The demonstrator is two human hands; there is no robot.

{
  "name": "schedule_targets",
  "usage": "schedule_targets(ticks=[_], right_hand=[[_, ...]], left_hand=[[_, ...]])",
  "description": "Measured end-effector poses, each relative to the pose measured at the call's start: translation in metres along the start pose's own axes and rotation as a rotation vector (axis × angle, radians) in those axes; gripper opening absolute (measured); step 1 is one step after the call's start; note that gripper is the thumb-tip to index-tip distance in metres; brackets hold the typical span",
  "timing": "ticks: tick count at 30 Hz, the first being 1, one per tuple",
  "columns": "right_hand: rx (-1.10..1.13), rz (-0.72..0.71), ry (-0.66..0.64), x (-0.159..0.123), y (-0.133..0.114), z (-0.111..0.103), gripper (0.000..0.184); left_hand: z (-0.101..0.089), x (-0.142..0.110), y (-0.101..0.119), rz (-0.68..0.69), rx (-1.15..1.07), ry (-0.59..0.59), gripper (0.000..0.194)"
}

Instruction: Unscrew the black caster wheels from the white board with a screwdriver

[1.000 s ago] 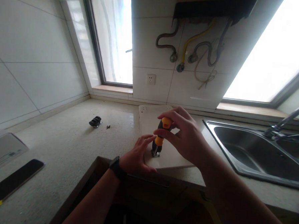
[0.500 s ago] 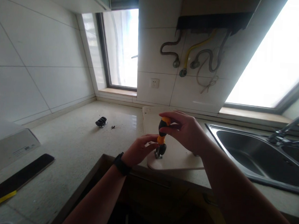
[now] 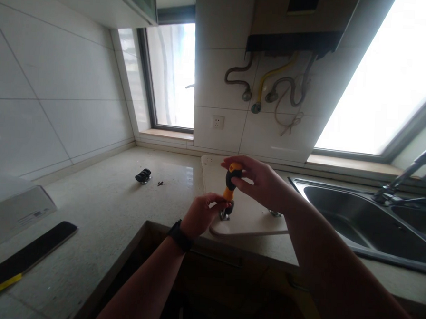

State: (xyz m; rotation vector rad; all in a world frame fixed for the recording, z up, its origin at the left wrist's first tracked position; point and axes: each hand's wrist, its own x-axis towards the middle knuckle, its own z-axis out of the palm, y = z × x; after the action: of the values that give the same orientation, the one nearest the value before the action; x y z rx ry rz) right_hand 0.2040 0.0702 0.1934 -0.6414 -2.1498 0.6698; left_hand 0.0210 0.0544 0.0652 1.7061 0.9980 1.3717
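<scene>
A person's two bare hands work over a white board (image 3: 252, 223) lying on a pale speckled desk (image 3: 106, 211). The right hand (image 3: 260, 181) has its fingers curled around the handle of a yellow and black screwdriver (image 3: 233, 179), held nearly upright near the board's rounded near corner. The left hand (image 3: 201, 216), with a dark watch (image 3: 180, 235) on the wrist, has its thumb and fingertips pinched together at the screwdriver's lower end. Just below them, a small caster (image 3: 227, 211) with a metal plate sits on the board. Another metal fitting (image 3: 275, 213) lies on the board, near the right forearm. Well apart on the left, loose black casters (image 3: 143, 176) rest on the desk beside some small screws (image 3: 160, 183). A metal sink (image 3: 349, 214) is at the right.
</scene>
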Motion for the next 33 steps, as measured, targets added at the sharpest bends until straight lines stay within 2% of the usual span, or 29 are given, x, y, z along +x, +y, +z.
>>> schedule_targets(ticks=[4,8,13,17,20,24,28,30,33], right_hand=[[-0.191,0.073,0.121,0.006,-0.002,0.003,0.032],[-0.068,0.131,0.069,0.006,-0.008,0.0,0.036],[0.018,0.106,0.048,0.004,-0.007,-0.002,0.042],[-0.156,0.155,0.15,0.006,-0.001,0.0,0.039],[-0.24,0.188,0.17,0.007,0.001,0.001,0.039],[-0.13,0.188,0.141,0.006,-0.003,-0.001,0.04],[-0.064,0.111,0.028,0.004,-0.009,-0.005,0.041],[-0.05,0.063,-0.032,0.002,-0.011,-0.007,0.043],[0.003,0.025,-0.082,0.002,-0.008,-0.009,0.045]], left_hand=[[0.001,0.0,-0.001,0.012,0.064,0.024,0.011],[0.002,0.0,-0.001,-0.011,0.106,0.075,0.01],[0.006,0.002,-0.002,-0.04,0.099,0.131,0.01],[0.009,0.003,-0.002,-0.049,0.089,0.131,0.011],[0.01,0.003,-0.002,-0.042,0.097,0.139,0.011],[0.01,0.004,-0.006,-0.046,0.066,0.157,0.015],[0.009,0.004,-0.011,-0.036,0.039,0.157,0.023],[0.008,0.004,-0.012,-0.033,0.02,0.122,0.025],[0.005,0.002,-0.01,-0.024,0.015,0.01,0.024]])
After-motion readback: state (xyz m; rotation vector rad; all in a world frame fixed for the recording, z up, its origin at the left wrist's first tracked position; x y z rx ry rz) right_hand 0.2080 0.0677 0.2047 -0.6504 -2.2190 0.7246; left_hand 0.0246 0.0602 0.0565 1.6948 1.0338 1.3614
